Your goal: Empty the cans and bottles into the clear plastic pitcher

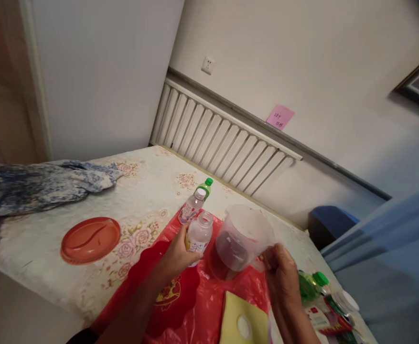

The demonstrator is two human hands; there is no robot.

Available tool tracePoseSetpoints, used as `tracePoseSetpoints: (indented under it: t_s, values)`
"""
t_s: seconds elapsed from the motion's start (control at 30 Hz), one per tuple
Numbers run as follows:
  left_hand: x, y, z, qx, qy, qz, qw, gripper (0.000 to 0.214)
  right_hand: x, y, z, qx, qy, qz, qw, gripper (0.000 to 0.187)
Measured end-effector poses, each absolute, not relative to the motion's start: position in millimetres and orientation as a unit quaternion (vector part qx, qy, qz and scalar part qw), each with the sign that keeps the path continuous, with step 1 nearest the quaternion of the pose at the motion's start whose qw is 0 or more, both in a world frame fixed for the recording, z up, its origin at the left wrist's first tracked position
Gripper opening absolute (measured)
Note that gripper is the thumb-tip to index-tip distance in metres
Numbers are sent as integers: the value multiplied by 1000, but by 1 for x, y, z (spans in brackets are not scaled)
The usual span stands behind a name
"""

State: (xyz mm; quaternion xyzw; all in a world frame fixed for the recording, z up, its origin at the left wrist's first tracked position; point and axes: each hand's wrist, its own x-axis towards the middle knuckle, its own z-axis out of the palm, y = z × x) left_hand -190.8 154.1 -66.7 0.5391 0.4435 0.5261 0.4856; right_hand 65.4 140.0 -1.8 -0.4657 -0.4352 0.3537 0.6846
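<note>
My left hand [179, 251] is wrapped round a clear, uncapped plastic bottle [199, 234] with a printed label. Gripped by its handle in my right hand [281, 267] is a translucent measuring jug [247, 229], tilted, with liquid inside that looks clear. Jug and bottle are close to each other, and I see no stream between them. Below the jug sits a reddish round container [218, 267], partly hidden. Behind the held bottle stand a capped clear bottle [192, 208] and a green-capped bottle [206, 188]. Under my left forearm lies a red scalloped tray [180, 296].
Red plastic sheeting [209, 310] covers part of the flowered tablecloth [141, 191]. A yellow pad [243, 320] with a white oval object lies in front. At left are an orange-red divided plate [91, 239] and crumpled blue cloth [51, 186]. Several bottles [311, 284] lie at right.
</note>
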Motion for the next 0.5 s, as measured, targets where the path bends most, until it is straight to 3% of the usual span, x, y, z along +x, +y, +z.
tracePoseSetpoints:
  t_s: [0.5]
  values:
    - [-180, 148, -71, 581, 422, 517, 466, 68, 87, 128, 76, -527, -570, 284, 563, 48]
